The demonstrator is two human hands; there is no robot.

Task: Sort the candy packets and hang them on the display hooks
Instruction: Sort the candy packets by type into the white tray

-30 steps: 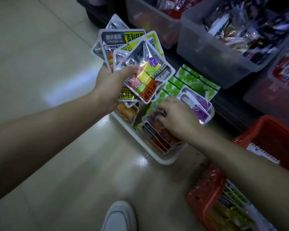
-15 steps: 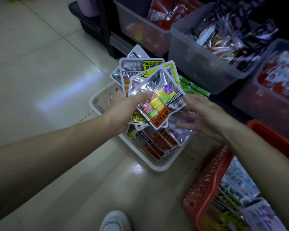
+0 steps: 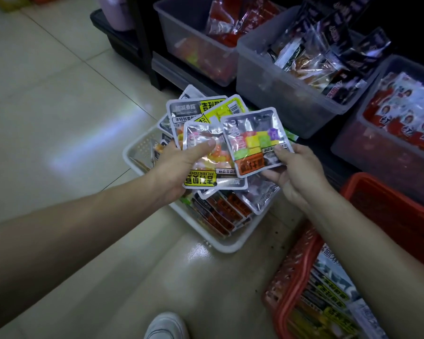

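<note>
Candy packets fan out from the left hand, its thumb clamped across them. Just right of it, the right hand pinches a single cube-candy packet. A white basket of more packets lies beneath both hands.

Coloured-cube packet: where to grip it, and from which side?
Probably pinch the packet by its flat right-hand seal, coming from the right, as the right hand does; it is thin, and its left edge overlaps the fan of packets in the left hand.
</note>
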